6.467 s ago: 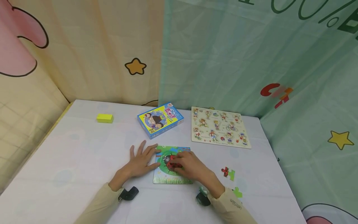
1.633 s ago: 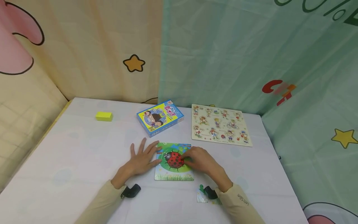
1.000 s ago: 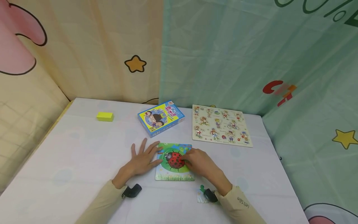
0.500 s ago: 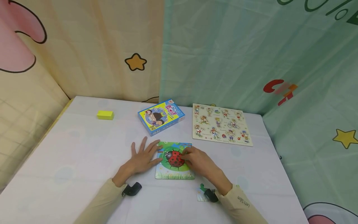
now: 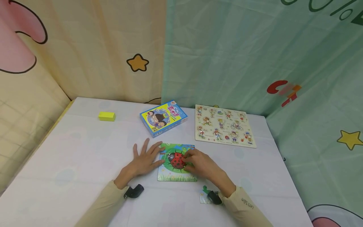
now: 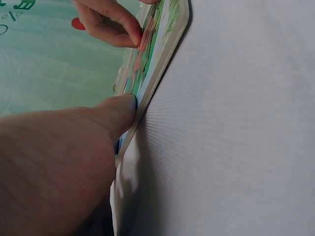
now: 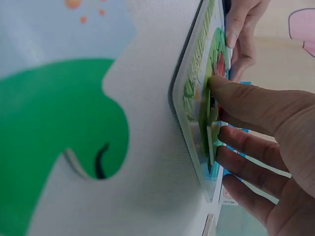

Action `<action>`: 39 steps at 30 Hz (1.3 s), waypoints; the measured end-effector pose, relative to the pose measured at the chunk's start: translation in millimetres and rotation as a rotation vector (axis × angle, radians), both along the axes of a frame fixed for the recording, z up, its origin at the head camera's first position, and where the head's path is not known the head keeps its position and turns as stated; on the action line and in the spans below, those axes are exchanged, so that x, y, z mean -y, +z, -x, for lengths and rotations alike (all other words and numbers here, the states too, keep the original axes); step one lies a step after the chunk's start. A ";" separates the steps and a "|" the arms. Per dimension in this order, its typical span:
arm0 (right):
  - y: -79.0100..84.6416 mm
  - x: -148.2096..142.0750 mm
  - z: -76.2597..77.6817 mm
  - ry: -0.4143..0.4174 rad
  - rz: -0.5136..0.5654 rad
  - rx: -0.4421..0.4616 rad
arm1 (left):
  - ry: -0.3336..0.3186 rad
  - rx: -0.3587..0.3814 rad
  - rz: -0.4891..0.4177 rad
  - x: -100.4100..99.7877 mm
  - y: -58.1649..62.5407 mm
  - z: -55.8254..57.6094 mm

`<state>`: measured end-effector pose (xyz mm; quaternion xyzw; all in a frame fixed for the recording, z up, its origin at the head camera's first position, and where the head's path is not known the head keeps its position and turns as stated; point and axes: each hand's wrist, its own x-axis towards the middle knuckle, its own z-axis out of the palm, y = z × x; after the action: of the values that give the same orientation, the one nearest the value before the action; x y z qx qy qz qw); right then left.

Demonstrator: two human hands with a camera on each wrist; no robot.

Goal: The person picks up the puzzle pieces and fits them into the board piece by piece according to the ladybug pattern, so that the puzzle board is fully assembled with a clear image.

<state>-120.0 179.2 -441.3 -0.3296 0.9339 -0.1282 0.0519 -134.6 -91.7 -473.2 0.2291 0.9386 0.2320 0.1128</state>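
A square ladybug jigsaw puzzle [image 5: 175,178] lies on the white table in front of me. My left hand [image 5: 143,162] rests at its left edge with the fingers spread; thumb and fingertips touch the border. Over the puzzle's right side, my right hand [image 5: 202,164] pinches a puzzle piece [image 7: 210,137] between thumb and fingers. In the right wrist view this green-edged piece sits tilted, slightly raised from the board. The right fingers cover that part of the picture in the head view. A loose green and pale blue puzzle piece [image 5: 204,198] lies near the right wrist, partly hidden by the black wrist camera.
Behind the puzzle lies a blue and yellow box [image 5: 163,118]. To its right is a cream board with cartoon figures [image 5: 225,126]. A yellow block [image 5: 106,116] sits at the back left. Printed curtains [image 5: 215,56] hang behind the table.
The ladybug piece that lay right of the puzzle has left that spot, and the ladybug picture shows more fully. Lately the right fingers shift slightly at the puzzle's right side; the left hand stays put.
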 end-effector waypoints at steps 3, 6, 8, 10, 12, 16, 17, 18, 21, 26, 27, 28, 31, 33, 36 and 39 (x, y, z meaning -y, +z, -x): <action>-1.1 -0.5 0.0 -0.005 0.006 -0.021 | -0.002 0.002 0.001 -0.1 -0.4 0.3; -2.1 -1.1 0.8 -0.006 0.003 -0.042 | -0.004 0.005 0.005 0.3 -1.4 0.9; -1.9 -1.3 1.3 -0.003 0.000 -0.050 | -0.004 0.005 0.008 0.8 -2.0 1.3; -1.7 -1.4 1.8 0.004 0.001 -0.056 | -0.003 0.004 0.011 1.1 -2.4 1.5; -1.8 -1.7 1.7 0.009 0.004 -0.060 | -0.003 0.002 0.014 1.2 -2.5 1.6; -2.1 -1.4 0.6 0.002 0.013 -0.060 | -0.002 -0.002 0.016 0.9 -2.0 1.3; -2.3 -1.2 0.4 -0.001 0.013 -0.062 | -0.001 -0.003 0.016 0.8 -1.9 1.2; -2.2 -0.9 0.2 -0.005 0.015 -0.065 | 0.000 -0.003 0.013 0.7 -1.7 1.2; -2.0 0.3 1.0 -0.026 0.029 -0.074 | 0.006 0.002 0.001 0.7 -1.2 1.4; -1.7 0.5 5.0 -0.070 0.041 -0.063 | -0.012 0.037 -0.041 3.2 0.3 2.7; -1.4 0.2 5.9 -0.070 0.041 -0.055 | -0.021 0.046 -0.045 4.2 0.6 3.1; -0.9 -0.5 6.7 -0.072 0.036 -0.039 | -0.034 0.050 -0.052 5.1 1.1 3.4; 1.6 -4.8 8.6 -0.066 0.038 0.021 | -0.062 0.055 -0.052 7.6 2.5 4.4; 3.5 -9.6 7.7 -0.071 0.046 0.059 | -0.076 0.047 -0.059 8.9 3.3 4.4; 6.5 -18.1 0.7 -0.100 0.069 0.092 | -0.079 0.050 -0.046 9.7 4.6 3.3; 11.5 -26.8 -12.3 -0.142 0.079 0.131 | -0.078 0.045 -0.039 9.7 5.6 2.3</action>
<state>-107.6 206.0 -429.9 -0.2553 0.9438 -0.1893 0.0904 -137.0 -101.4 -467.5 0.2625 0.9215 0.2506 0.1386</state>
